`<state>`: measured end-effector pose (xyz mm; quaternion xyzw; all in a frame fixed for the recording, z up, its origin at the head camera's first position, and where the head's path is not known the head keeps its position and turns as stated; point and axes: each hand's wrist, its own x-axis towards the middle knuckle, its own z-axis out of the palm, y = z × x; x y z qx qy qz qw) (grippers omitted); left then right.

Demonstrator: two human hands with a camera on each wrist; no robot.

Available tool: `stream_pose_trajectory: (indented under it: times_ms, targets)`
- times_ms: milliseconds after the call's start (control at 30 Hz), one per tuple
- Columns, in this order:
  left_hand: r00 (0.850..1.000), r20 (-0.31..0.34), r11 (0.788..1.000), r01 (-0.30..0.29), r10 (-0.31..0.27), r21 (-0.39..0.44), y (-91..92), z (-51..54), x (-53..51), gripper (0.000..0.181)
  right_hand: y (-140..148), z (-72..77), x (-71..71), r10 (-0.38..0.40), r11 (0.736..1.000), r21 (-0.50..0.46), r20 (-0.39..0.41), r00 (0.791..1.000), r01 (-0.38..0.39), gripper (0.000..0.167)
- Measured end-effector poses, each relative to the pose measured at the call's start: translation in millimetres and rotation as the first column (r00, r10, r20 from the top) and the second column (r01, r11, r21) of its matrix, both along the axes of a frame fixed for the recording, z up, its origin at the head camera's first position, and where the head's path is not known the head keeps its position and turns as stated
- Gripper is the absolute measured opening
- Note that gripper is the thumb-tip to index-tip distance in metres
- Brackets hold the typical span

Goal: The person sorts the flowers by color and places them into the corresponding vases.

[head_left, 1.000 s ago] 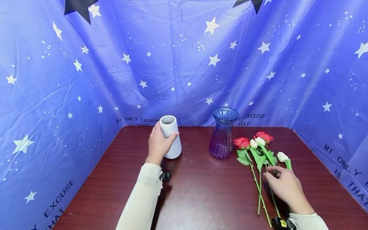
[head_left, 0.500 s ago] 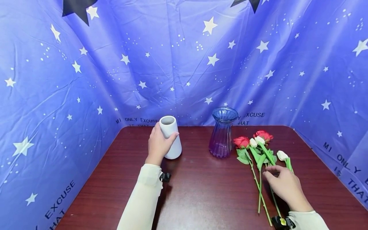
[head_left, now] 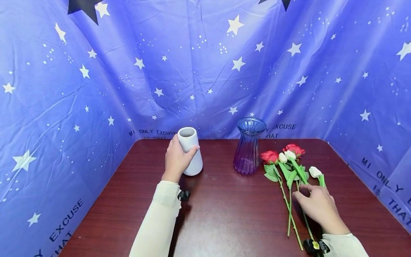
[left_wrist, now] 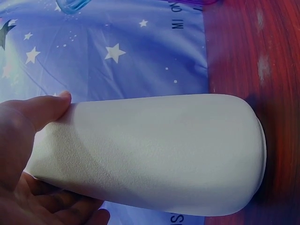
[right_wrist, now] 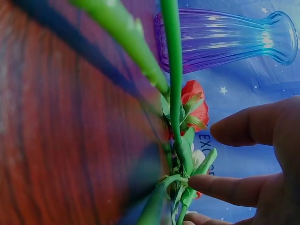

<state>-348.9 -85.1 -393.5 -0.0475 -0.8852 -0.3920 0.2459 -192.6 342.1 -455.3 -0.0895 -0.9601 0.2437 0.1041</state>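
Observation:
My left hand [head_left: 174, 159] grips a white tapered vase [head_left: 194, 165] around its upper part, and the vase stands upright on the table. The left wrist view shows the thumb on one side of the vase [left_wrist: 164, 150] and curled fingers on the other. My right hand [head_left: 321, 207] is over the artificial flowers' stems. In the right wrist view its thumb and forefinger are apart, and a fingertip [right_wrist: 199, 182] is at the green stems and leaves, perhaps touching. Nearby lie red roses [head_left: 269, 157] and white tulips [head_left: 315, 172]. The right hand's other fingers are partly hidden.
A blue-and-purple ribbed glass vase [head_left: 246, 157] stands upright between the white vase and the flowers. The dark red wooden table [head_left: 218, 221] is enclosed by blue star-printed cloth [head_left: 205, 71] at the back and both sides.

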Motion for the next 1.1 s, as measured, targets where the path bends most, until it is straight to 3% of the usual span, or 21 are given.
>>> stream_pose_trajectory:
  times_ms: [267, 500, 700, 867, 967, 1100]
  targets:
    - [1.0, 0.016, 1.0, -0.004, 0.004, 0.0, 0.0, -3.9, 0.3, 0.087, 4, -5.3, -3.6, 0.011, 1.0, 0.012, 0.075, 0.997, -0.012, 0.057]
    - [1.0, 0.006, 1.0, -0.006, 0.006, -0.009, -0.1, -4.4, 0.1, 0.088, 4, -5.8, -2.9, -0.01, 1.0, -0.01, 0.059, 0.998, 0.011, 0.058]
    - [1.0, 0.003, 1.0, -0.013, 0.013, -0.015, -0.7, -3.3, 0.3, 0.089, -2, -2.0, 3.1, -0.08, 0.995, -0.07, -0.044, 0.996, 0.077, 0.042]
    - [1.0, -0.006, 1.0, 0.003, -0.003, -0.013, 0.4, -1.7, -1.5, 0.089, -3, -1.1, 7.6, -0.147, 0.987, -0.084, -0.169, 0.975, 0.135, 0.023]
    - [1.0, -0.009, 1.0, 0.002, -0.002, -0.009, 0.7, -1.8, -2.7, 0.089, 0, 1.3, 6.1, -0.157, 0.986, -0.086, -0.182, 0.971, 0.144, 0.023]
    - [1.0, -0.002, 1.0, -0.009, 0.009, -0.004, 0.3, -3.3, -3.4, 0.089, 1, 3.3, 3.6, -0.16, 0.985, -0.098, -0.166, 0.973, 0.145, 0.035]
